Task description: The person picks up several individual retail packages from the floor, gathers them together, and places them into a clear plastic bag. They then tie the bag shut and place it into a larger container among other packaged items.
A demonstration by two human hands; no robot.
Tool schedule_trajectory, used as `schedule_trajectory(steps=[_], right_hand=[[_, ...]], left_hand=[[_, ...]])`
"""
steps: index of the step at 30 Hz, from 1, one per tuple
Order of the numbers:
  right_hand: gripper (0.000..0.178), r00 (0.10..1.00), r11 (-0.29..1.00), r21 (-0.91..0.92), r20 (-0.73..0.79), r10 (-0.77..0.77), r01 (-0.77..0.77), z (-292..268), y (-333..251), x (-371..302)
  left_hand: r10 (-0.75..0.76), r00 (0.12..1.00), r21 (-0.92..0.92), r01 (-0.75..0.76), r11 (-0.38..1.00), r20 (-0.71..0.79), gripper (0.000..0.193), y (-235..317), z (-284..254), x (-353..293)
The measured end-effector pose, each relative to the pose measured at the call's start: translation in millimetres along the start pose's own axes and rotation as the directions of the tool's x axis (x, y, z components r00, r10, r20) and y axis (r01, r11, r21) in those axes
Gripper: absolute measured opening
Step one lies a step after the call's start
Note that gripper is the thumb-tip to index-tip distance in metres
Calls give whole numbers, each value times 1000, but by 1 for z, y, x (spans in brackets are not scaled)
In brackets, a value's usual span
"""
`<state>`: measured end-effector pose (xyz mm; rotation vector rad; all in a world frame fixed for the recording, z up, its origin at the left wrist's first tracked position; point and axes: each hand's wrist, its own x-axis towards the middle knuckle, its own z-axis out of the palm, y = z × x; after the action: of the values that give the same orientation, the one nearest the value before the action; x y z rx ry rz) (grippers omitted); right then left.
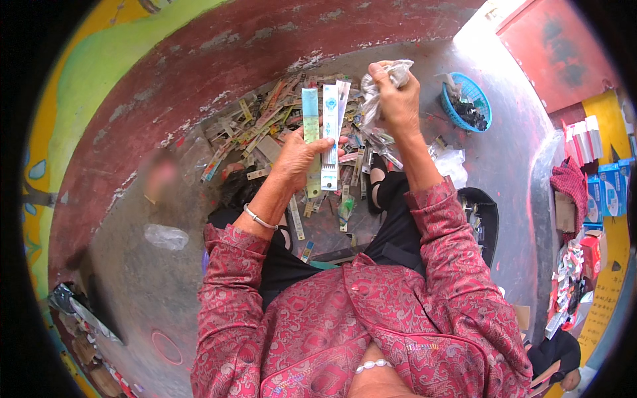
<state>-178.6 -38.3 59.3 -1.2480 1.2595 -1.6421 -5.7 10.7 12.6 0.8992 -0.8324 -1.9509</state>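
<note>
My left hand [296,156] is closed round a few long, slim flat packets, held upright over the floor in front of me. The foremost packet [330,159] is white with blue marks, and a greenish one [310,109] stands at its left. Raised to the right, my right hand [399,99] grips a crumpled whitish rag [369,99], apart from the packets. Beneath and beyond both hands spreads a loose pile of similar narrow strips and packets [265,118], partly hidden by my hands and legs.
A blue plastic basket [489,106] with dark bits in it stands at the far right. Clear plastic bags lie at left [166,237] and right [452,166]. Near my right arm sits a black tray [490,222]. Blue boxes [607,189] line the right side; a red-painted wall [166,86] curves behind.
</note>
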Motion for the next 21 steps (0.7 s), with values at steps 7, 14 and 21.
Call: schedule_trajectory(steps=[7, 14, 21], right_hand=[[19, 771, 563, -530, 380, -511, 634, 16, 12, -11], [22, 967, 981, 7, -166, 193, -195, -34, 20, 40], [25, 734, 848, -55, 474, 487, -528, 7, 19, -12]], left_hand=[[-82, 990, -5, 83, 997, 112, 38, 3, 8, -9], [-12, 994, -102, 24, 995, 113, 59, 2, -2, -8], [26, 992, -58, -19, 998, 123, 48, -2, -1, -2]])
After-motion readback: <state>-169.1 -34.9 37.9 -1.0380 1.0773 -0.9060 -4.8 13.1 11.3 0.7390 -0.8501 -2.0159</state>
